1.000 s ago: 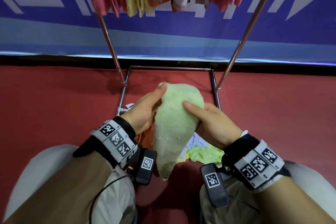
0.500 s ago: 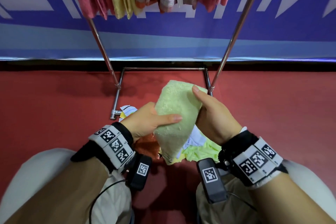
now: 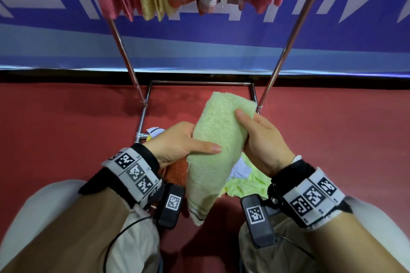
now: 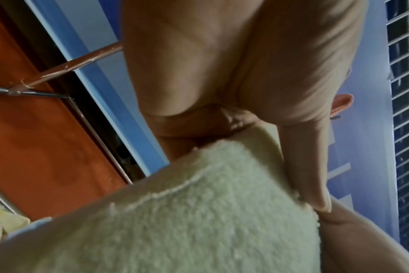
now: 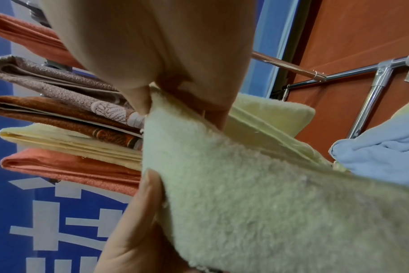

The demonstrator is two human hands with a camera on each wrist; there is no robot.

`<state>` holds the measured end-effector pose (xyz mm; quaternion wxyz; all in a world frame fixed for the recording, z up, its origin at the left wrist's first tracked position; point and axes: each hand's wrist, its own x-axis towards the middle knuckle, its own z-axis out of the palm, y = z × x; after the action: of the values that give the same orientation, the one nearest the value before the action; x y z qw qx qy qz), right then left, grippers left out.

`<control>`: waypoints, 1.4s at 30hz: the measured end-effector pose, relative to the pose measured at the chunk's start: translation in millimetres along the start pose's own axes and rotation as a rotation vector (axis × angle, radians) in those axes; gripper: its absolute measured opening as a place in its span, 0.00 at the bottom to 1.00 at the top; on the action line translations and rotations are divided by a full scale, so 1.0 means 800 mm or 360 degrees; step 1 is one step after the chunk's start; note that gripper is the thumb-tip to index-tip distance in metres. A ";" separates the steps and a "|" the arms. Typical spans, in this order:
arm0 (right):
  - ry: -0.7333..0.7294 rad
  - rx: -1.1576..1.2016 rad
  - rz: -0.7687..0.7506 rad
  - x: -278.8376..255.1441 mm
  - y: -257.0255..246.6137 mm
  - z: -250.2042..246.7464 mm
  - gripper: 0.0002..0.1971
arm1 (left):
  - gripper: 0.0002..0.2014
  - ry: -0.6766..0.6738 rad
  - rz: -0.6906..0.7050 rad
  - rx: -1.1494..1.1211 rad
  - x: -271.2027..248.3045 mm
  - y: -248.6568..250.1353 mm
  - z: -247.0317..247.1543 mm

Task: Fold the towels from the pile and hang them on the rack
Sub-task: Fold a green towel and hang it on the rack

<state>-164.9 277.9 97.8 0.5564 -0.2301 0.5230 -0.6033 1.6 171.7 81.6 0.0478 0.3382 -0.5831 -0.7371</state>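
Pale-green towel (image 3: 210,175), folded, hangs between two grips. Left hand (image 3: 175,144) pinches its middle; right hand (image 3: 264,142) apparently clamps its top.

Floor: red floor (image 3: 66,128), matte, spreads across the middle of the frame on both sides of me.
Wall: blue wall (image 3: 221,35) across the top, printed with big white angular shapes; a paler blue band (image 3: 66,55) runs low along it.
Base: dark strip (image 3: 66,77) where wall meets floor.
Light: thin bright gleam (image 3: 88,68) on the wall's bottom edge.
Right edge, left wrist view: grille (image 4: 404,147) of pale bars over dark panes.
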 end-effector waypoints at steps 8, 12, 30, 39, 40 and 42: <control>-0.0064 0.0014 0.0095 -0.001 -0.005 0.003 0.24 | 0.18 0.0077 0.0137 -0.0270 -0.003 0.002 0.001; -0.0206 -0.0142 0.0175 -0.001 -0.001 0.009 0.38 | 0.18 0.0149 0.0264 -0.0665 -0.008 0.015 0.000; -0.0384 -0.0478 0.0020 0.002 0.025 0.003 0.15 | 0.14 0.0260 0.0347 -0.0329 -0.004 0.014 -0.009; -0.0143 -0.0539 -0.0248 0.007 0.011 0.006 0.41 | 0.16 0.0346 0.0322 -0.0070 -0.003 0.010 -0.020; -0.0160 -0.0458 -0.0237 0.007 0.011 0.005 0.34 | 0.16 0.0375 0.0352 -0.0111 -0.001 0.010 -0.020; -0.0188 -0.0299 -0.0167 0.005 0.007 0.004 0.27 | 0.15 0.0409 0.0406 -0.0210 0.002 0.010 -0.020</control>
<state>-161.4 273.7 92.8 0.5299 -0.3434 0.5308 -0.5653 6.7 155.1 86.7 0.2370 0.3492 -0.5608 -0.7123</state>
